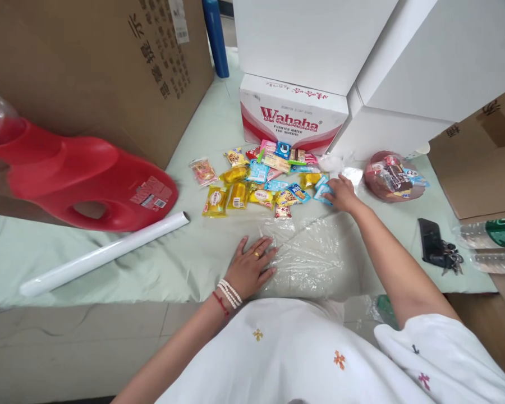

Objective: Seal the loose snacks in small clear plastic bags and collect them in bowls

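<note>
My left hand (251,266) lies flat with fingers spread, its fingertips at the edge of a crinkled clear plastic bag (307,255). Farther out, my right hand (341,193) has its fingers closed on a light blue snack packet (322,189) at the right end of a pile of small wrapped snacks. In that pile are yellow-wrapped cakes (215,200), a blue-and-yellow cookie packet (293,194), a small red-and-white packet (283,211) and a pink packet (203,171) at the left.
A Wahaha water carton (292,115) stands behind the snacks. A reddish bowl (393,177) of packets sits at right, near a phone (430,238) with keys (451,258) and water bottles (503,233). At left lie a red jug (96,179) and a white roll (105,253).
</note>
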`<state>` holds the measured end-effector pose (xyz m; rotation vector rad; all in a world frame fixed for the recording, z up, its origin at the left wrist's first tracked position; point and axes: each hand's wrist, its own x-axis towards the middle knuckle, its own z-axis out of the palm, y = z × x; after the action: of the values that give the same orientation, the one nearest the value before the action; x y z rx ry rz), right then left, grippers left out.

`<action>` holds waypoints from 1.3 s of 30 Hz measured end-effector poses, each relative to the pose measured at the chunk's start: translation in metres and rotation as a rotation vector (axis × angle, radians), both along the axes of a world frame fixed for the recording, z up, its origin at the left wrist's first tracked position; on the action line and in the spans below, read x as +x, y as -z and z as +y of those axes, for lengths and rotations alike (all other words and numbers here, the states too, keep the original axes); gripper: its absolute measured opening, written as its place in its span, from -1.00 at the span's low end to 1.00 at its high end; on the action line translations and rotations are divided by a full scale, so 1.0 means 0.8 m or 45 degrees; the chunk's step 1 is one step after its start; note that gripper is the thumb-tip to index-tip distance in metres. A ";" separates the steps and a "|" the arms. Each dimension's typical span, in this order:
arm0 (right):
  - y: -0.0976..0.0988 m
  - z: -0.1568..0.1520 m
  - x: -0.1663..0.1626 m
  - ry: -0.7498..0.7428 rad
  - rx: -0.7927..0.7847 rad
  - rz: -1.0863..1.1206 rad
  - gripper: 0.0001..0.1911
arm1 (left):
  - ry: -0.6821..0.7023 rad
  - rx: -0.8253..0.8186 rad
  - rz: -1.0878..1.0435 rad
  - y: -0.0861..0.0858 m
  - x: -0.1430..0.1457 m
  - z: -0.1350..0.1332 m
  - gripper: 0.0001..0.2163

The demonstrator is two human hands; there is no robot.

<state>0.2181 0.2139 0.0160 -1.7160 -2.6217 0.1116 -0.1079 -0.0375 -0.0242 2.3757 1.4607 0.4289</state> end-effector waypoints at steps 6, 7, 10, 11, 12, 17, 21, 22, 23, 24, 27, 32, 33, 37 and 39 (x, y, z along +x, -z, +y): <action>-0.028 -0.025 -0.004 -0.052 0.078 0.132 -0.63 | -0.012 -0.017 -0.011 -0.002 0.000 -0.002 -0.48; -0.038 -0.036 0.000 -0.045 0.100 0.182 -0.59 | -0.014 -0.020 -0.008 -0.002 0.000 -0.003 -0.46; -0.068 -0.077 0.010 -0.036 0.112 0.446 -0.36 | -0.012 -0.016 0.012 -0.003 -0.001 -0.004 -0.43; -0.075 -0.093 0.010 -0.060 0.060 0.541 -0.32 | -0.010 -0.013 0.020 -0.004 -0.001 -0.004 -0.41; -0.079 -0.110 0.006 -0.105 -0.030 0.618 -0.31 | -0.009 -0.011 0.027 -0.004 -0.001 -0.004 -0.39; -0.050 -0.181 -0.052 -0.505 -0.520 0.680 -0.44 | 0.012 -0.028 0.044 -0.002 0.000 -0.002 -0.30; -0.010 -0.201 -0.094 -0.608 -0.442 0.476 -0.52 | -0.021 0.061 0.033 0.002 -0.006 -0.012 -0.27; -0.007 -0.203 -0.096 -0.600 -0.378 0.448 -0.52 | -0.038 0.112 0.023 0.001 -0.009 -0.016 -0.29; -0.008 -0.206 -0.095 -0.582 -0.310 0.447 -0.52 | -0.038 0.165 0.010 0.000 -0.013 -0.022 -0.32; -0.012 -0.210 -0.091 -0.553 -0.248 0.473 -0.52 | -0.008 0.207 -0.007 -0.002 -0.017 -0.027 -0.35; -0.031 -0.240 -0.061 -0.440 -0.168 0.626 -0.53 | 0.239 0.182 -0.073 -0.007 -0.030 -0.042 -0.37; -0.010 -0.326 -0.009 -0.478 -0.286 0.649 -0.51 | 0.379 0.032 -0.076 -0.002 -0.045 -0.051 -0.53; 0.001 -0.339 -0.003 -0.463 -0.275 0.628 -0.59 | 0.372 0.027 -0.075 0.000 -0.047 -0.050 -0.63; 0.018 -0.346 0.006 -0.396 -0.291 0.806 -0.84 | 0.310 -0.025 -0.185 0.001 -0.048 -0.035 -0.81; 0.007 -0.326 0.005 -0.388 -0.378 0.888 -0.83 | 0.237 -0.054 -0.266 -0.004 -0.047 -0.020 -0.78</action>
<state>0.2218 -0.0465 0.0101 -1.0238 -2.3516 0.9482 -0.1457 -0.0535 -0.0212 2.3272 1.1354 0.5727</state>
